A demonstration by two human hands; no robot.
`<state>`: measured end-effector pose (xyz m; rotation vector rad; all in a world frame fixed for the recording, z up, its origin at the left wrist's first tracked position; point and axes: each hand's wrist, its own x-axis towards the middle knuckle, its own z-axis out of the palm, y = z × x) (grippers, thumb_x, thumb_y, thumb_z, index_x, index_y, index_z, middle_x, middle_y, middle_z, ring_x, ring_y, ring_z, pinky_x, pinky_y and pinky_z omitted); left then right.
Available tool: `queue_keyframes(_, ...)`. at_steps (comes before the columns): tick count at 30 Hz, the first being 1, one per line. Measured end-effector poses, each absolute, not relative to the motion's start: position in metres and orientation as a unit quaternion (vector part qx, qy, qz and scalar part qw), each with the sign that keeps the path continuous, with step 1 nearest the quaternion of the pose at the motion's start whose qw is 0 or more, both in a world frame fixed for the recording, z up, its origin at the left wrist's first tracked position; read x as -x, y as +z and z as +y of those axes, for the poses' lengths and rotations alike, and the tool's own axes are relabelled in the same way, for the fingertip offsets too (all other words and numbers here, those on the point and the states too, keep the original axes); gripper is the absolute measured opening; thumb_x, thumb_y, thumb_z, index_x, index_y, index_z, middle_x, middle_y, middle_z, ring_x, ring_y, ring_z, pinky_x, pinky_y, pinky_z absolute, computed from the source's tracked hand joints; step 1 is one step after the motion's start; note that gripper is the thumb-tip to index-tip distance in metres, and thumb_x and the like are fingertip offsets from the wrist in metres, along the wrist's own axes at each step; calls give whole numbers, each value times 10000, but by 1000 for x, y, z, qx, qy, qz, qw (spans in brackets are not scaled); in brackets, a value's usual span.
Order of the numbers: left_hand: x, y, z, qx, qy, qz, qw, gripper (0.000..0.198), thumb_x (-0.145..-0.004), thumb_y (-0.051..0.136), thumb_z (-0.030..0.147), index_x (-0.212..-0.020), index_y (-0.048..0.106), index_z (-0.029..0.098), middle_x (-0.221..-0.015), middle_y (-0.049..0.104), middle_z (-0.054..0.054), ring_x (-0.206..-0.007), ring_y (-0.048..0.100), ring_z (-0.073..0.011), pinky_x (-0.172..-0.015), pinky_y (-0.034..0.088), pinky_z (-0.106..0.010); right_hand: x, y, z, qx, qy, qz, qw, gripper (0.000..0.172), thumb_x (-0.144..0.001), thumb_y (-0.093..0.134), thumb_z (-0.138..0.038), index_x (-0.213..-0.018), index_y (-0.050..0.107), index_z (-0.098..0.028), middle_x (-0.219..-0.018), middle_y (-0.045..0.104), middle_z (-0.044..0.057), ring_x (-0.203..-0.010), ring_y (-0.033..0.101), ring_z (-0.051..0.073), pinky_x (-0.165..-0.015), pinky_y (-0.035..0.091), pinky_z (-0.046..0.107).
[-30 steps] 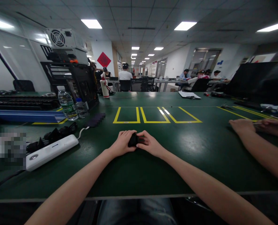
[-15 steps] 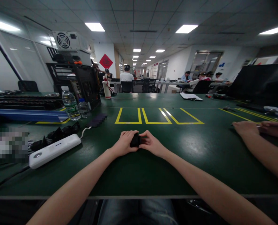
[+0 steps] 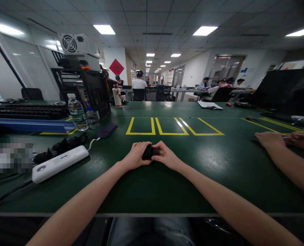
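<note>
The left hand [image 3: 137, 154] had its fingers clamped around a small, rounded black object [image 3: 147, 153] over the glossy green tabletop [image 3: 152, 188]. The right hand [image 3: 166, 157] pinched its right side.

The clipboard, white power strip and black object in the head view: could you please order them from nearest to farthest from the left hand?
1. Black object, in the left hand.
2. White power strip, off to the left.
3. Clipboard, far back right.
</note>
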<state>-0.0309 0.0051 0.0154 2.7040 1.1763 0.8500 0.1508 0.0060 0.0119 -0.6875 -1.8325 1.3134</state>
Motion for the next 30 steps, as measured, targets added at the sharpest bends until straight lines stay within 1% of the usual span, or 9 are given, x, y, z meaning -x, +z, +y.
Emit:
queue_keyframes(2,31,14,6,-880,276,385,35,602,-623,624,322,-1143,341,208,-1069,494,-65,-1007,453,-238,-885,280,-396,-152,12,6,265,524,-716,376,360,-641,635,-198,-922,412,-217,-999,476,7,-979,509,172,-828,443,363)
queue_keyframes(3,31,14,6,-880,276,385,35,602,-622,625,322,-1141,342,208,-1066,495,-64,-1005,454,-237,-886,279,-396,-152,12,6,267,526,-716,373,355,-641,636,-206,-917,413,-217,-999,475,6,-978,509,174,-824,446,364)
queue_keyframes(8,30,16,5,-881,280,380,38,584,-642,609,350,-1141,341,210,-1050,499,-61,-1004,458,-231,-882,286,-385,-151,12,9,291,496,-721,387,210,-729,542,-280,-901,448,-206,-956,484,11,-942,519,166,-818,442,374)
queue_keyframes(13,30,17,5,-881,278,380,42,582,-645,607,348,-1144,339,212,-1050,503,-61,-1002,459,-234,-878,290,-388,-151,12,10,290,496,-719,391,269,-708,567,-259,-939,445,-194,-994,482,28,-963,508,166,-859,414,384)
queue_keyframes(18,31,15,6,-884,273,379,37,599,-629,620,330,-1146,342,207,-1069,497,-63,-999,459,-237,-877,289,-390,-154,10,9,265,521,-719,376,368,-633,640,-200,-933,426,-209,-1003,470,13,-980,500,171,-836,432,366)
queue_keyframes(20,31,14,7,-882,274,381,34,600,-622,627,330,-1138,348,204,-1068,497,-65,-999,459,-238,-875,291,-388,-153,9,10,262,525,-715,381,345,-639,637,-211,-915,429,-208,-976,470,6,-961,507,163,-821,438,345)
queue_keyframes(24,31,14,6,-880,279,383,34,594,-629,621,353,-1136,347,208,-1056,499,-62,-999,461,-236,-873,294,-383,-150,9,12,286,500,-715,396,228,-706,567,-285,-882,451,-198,-900,488,1,-870,532,144,-785,442,333)
queue_keyframes(27,31,15,6,-881,279,381,35,588,-635,615,360,-1136,346,208,-1047,502,-63,-991,465,-234,-867,300,-380,-149,11,11,295,487,-719,399,245,-713,559,-285,-917,454,-200,-940,484,15,-910,515,150,-822,424,346)
queue_keyframes(30,32,14,6,-881,279,380,37,587,-642,609,352,-1143,339,210,-1045,504,-60,-991,464,-231,-867,299,-378,-150,12,9,290,500,-720,384,295,-710,565,-262,-968,434,-204,-984,473,30,-949,499,155,-852,412,366)
